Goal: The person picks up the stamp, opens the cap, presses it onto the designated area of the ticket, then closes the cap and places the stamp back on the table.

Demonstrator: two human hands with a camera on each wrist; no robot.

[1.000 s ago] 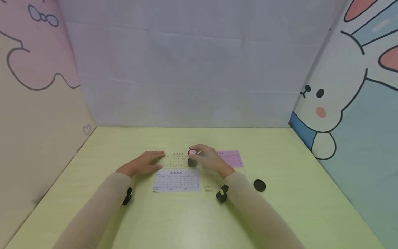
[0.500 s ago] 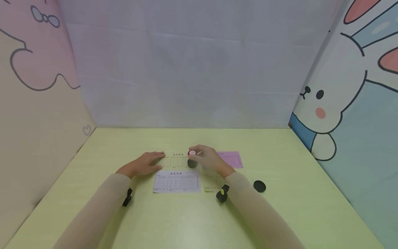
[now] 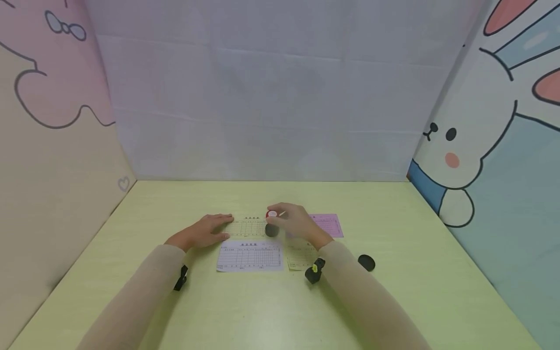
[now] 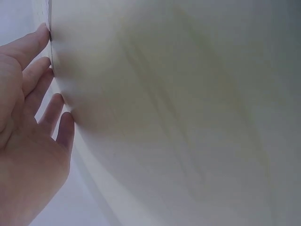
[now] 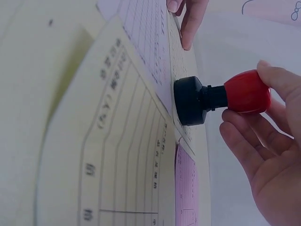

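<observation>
My right hand [image 3: 297, 224] holds a stamp by its red knob [image 5: 247, 92], fingers and thumb around it. The stamp's round black base [image 5: 189, 101] stands upright on the right part of a pale yellow printed form [image 3: 245, 227]. At that form's left end, my left hand [image 3: 204, 230] rests with its fingers extended and fingertips on the paper's edge. In the left wrist view the fingers of the left hand [image 4: 33, 117] are spread against the tabletop. A white form [image 3: 249, 256] lies just in front of the stamped-on sheet.
Another pale yellow form [image 3: 299, 256] lies under the right wrist, partly hidden, its edge raised in the right wrist view. Behind the right hand is a pink form [image 3: 328, 225]. A flat black disc [image 3: 366, 262] lies right of the right forearm. Walls close off the table's back and sides.
</observation>
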